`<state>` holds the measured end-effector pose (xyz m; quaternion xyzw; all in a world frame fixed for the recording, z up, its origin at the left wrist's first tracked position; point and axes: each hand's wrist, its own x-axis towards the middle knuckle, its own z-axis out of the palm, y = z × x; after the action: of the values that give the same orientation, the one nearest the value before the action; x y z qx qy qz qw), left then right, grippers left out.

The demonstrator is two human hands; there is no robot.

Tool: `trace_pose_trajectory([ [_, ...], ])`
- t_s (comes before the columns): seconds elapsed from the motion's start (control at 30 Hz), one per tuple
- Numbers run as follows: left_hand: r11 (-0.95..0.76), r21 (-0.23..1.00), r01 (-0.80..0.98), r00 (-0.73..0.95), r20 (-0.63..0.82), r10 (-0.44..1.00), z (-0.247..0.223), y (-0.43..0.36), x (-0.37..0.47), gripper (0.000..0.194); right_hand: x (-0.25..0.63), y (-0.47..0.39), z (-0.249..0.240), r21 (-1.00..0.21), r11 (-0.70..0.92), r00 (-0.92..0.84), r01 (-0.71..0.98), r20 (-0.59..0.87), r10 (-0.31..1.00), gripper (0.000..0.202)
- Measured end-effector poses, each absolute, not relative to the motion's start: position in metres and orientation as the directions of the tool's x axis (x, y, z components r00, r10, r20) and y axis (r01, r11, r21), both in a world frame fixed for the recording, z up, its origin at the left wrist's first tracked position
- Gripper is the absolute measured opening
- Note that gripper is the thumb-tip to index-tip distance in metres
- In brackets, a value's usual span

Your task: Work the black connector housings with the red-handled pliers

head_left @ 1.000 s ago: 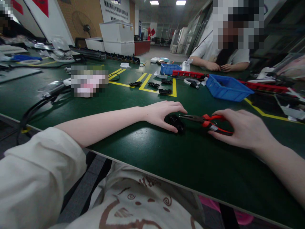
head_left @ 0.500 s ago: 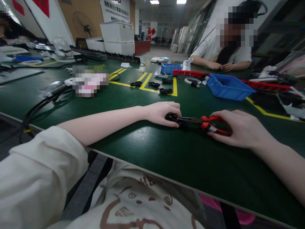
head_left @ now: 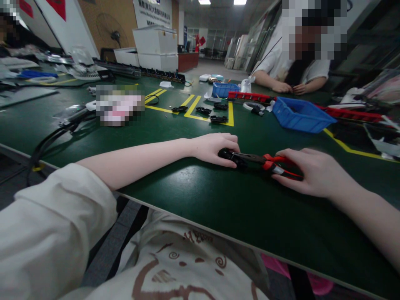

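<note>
My left hand [head_left: 215,149] rests on the green table [head_left: 200,200] with its fingers closed round a small black part [head_left: 227,154]. Red-and-black pliers [head_left: 271,162] are gripped by the handles in my right hand [head_left: 315,173]. Their dark jaws point left and reach the black part beside my left fingertips; whether they are fully closed on it is too small to tell. Farther back, several similar black parts [head_left: 218,119] lie in and near a yellow taped outline [head_left: 231,113].
A blue bin [head_left: 301,116] stands at the back right, near red strips [head_left: 353,113] and a smaller blue bin [head_left: 225,89]. Black cables [head_left: 46,143] and a pink item [head_left: 120,111] lie at the left. A person [head_left: 289,75] sits across the table.
The view has shifted slightly. The pliers and both hands keep nearly the same pose, with my right hand's upper fingers a little lower.
</note>
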<state>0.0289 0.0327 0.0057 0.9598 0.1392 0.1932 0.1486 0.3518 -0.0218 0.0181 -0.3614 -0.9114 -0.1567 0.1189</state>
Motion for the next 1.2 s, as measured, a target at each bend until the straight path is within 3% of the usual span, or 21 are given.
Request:
trace_pose_trajectory([
  [0.4,-0.898,0.326,0.294,0.874,0.289,0.391,0.006,0.03,0.03,0.037,0.346,-0.024,0.022,0.146,0.686,-0.69,0.713,0.32,0.649,0.053],
  [0.63,-0.864,0.307,0.399,0.867,0.18,0.465,0.011,0.026,0.032,0.039,0.345,-0.022,0.017,0.136,0.724,-0.72,0.677,0.329,0.611,0.054],
  [1.2,-0.887,0.237,0.397,0.87,0.21,0.445,0.011,0.025,0.03,0.045,0.354,-0.018,0.013,0.114,0.702,-0.699,0.703,0.288,0.654,0.053],
])
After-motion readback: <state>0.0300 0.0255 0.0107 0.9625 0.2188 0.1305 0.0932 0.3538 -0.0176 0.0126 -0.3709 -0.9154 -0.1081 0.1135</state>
